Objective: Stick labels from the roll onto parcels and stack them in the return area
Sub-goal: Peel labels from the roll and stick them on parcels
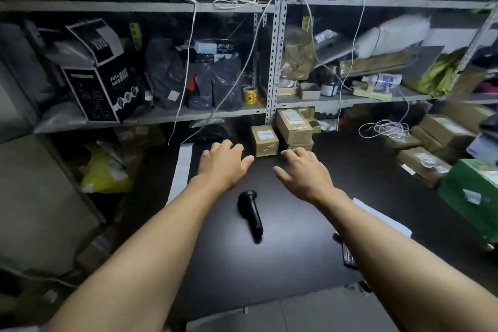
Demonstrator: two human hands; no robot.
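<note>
1. Metal shelving [272, 67] packed with bags and boxes stands behind a black desk [269, 264].
2. Both hands reach forward above the desk, left hand [222, 163] and right hand [303, 171], fingers spread and relaxed, grasping nothing.
3. One small labelled parcel [264, 141] sits just beyond the fingertips, beside stacked parcels [295, 124].
4. Nearer, a black scanner [251, 210] lies between the forearms.

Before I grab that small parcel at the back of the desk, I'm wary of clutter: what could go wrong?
Possible snags:
1. The barcode scanner lies between your forearms; pulling the small parcel back could knock it.
2. A white cable hangs just behind the left hand and may catch.
3. Larger boxes crowd the parcel near the right hand and might shift.
</note>
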